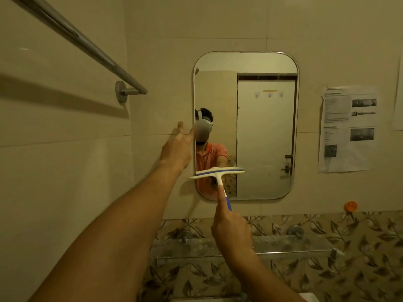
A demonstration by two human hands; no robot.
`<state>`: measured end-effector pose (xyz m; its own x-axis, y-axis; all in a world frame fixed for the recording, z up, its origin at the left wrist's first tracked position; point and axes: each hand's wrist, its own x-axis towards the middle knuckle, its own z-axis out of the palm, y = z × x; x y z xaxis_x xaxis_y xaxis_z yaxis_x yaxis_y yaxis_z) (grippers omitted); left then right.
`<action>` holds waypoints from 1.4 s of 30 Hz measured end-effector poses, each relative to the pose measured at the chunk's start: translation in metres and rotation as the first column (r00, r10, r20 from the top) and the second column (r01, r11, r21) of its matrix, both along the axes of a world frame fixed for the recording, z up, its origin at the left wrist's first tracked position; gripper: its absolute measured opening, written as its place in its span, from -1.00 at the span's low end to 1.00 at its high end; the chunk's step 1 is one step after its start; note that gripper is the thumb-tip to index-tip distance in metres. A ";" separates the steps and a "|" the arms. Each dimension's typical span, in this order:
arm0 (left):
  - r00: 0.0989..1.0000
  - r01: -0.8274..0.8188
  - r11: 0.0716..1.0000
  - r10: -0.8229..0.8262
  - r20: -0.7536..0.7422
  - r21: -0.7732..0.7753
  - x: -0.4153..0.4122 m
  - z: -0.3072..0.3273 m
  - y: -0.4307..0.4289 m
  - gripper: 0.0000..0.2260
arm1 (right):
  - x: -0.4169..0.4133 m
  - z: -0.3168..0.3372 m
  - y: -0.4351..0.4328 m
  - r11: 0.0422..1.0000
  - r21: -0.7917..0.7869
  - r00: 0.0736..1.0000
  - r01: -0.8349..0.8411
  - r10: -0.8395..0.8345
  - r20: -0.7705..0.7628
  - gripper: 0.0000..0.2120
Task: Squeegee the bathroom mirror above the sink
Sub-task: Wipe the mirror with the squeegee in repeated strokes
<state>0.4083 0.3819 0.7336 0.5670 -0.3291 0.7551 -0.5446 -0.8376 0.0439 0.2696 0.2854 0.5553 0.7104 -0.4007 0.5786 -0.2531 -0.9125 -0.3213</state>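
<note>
A rounded rectangular mirror (265, 127) with a metal rim hangs on the tiled wall. My right hand (232, 232) grips the blue handle of a white squeegee (218, 172), index finger stretched along the shaft. Its blade lies roughly level across the mirror's lower left part, the left end overhanging the rim. My left hand (177, 147) is raised with fingers spread, fingertips on the wall at the mirror's left edge, holding nothing. The mirror reflects a person in an orange shirt and a white door.
A metal towel rail (91, 49) juts from the left wall at head height. A glass shelf (294, 245) runs under the mirror over leaf-patterned tiles. Printed paper (346, 129) is stuck to the wall on the right, an orange hook (350, 206) below it.
</note>
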 end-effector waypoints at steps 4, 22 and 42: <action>0.999 -0.025 0.999 0.026 -0.019 0.042 -0.003 0.016 -0.009 -0.31 | -0.010 0.018 -0.004 0.996 0.033 0.995 -0.083 0.081 0.066 -0.09; 0.984 -0.164 0.983 0.157 0.086 0.085 -0.003 0.045 -0.034 -0.26 | -0.023 0.343 -0.095 0.999 -0.009 0.930 -0.043 0.043 0.364 -0.47; 0.990 -0.137 0.990 0.138 -0.021 0.040 -0.012 0.044 -0.040 -0.26 | -0.031 0.070 -0.089 0.998 0.003 0.982 -0.059 0.058 0.179 -0.16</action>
<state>0.3966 0.3415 0.7774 0.6265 -0.2752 0.7292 -0.4231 -0.9058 0.0217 0.2390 0.1960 0.6251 0.6182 -0.3672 0.6950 -0.1372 -0.9210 -0.3646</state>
